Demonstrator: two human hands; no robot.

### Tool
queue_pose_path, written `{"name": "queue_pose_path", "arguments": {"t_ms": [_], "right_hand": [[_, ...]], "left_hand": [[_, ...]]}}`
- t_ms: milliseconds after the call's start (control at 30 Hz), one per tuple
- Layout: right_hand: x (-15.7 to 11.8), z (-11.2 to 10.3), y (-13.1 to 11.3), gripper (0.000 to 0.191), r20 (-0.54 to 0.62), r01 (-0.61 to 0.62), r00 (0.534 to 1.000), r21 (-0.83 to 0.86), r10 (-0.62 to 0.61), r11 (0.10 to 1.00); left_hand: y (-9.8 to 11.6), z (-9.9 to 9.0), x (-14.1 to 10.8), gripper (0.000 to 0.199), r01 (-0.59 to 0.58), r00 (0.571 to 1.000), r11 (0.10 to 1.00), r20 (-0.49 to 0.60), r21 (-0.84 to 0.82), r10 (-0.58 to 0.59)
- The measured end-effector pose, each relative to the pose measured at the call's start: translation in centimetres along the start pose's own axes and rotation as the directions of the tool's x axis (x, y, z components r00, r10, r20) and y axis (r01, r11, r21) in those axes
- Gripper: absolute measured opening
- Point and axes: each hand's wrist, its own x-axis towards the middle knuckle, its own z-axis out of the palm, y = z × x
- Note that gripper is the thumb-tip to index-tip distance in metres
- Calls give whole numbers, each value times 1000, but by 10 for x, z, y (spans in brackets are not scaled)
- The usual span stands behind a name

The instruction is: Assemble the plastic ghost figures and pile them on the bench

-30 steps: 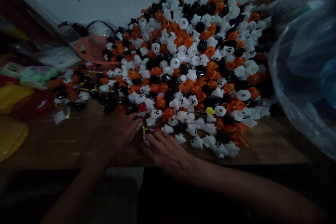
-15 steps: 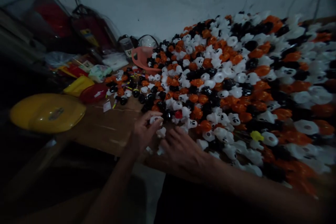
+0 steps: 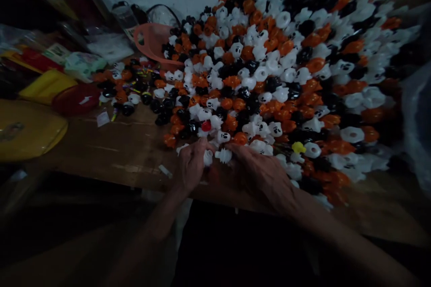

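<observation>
Near the front edge of the table, my left hand is closed at a small white hollow piece, its open end turned to the right. My right hand has its fingertips bent at a white ribbed plastic piece that points left. A narrow gap separates the two pieces. Just behind them lies a white ghost figure with a black face, and a small red piece sits farther back. The undersides of both hands' fingers are hidden in the dim light.
A large heap of white, orange and black plastic figures covers the table's back and right. An orange basket lies tipped there. Leftward are a red dish, a yellow stool seat and a paper scrap. Clear plastic hangs at right.
The view has swung, so the heap sits farther left and higher. My left hand has turned from pinching a white piece upright to closing around one; a ribbed piece now shows at my right fingertips.
</observation>
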Motion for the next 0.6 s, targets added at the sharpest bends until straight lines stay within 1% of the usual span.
{"name": "queue_pose_path", "arguments": {"t_ms": [100,233,300,400,533,600], "right_hand": [[-3,0,7,42,-7,45,999,2,-45,999],[-8,7,14,46,-30,101,994,-52,-102,994],[-12,8,17,46,-27,123,992,-69,-125,990],[-15,6,17,37,-9,162,987,-59,-163,985],[-15,4,13,18,56,169,985,-80,-165,982],[-16,7,11,19,66,202,979,-135,-195,970]], "left_hand": [[3,4,-3,46,-3,998,1000,55,4,3],[7,7,-4,41,-25,977,1000,210,11,22],[7,7,-3,41,-12,966,1000,260,-6,13],[3,8,-1,43,-2,965,1000,264,-5,3],[1,12,-1,44,-51,957,999,288,12,45],[4,14,-1,44,-80,951,997,299,3,75]]}}
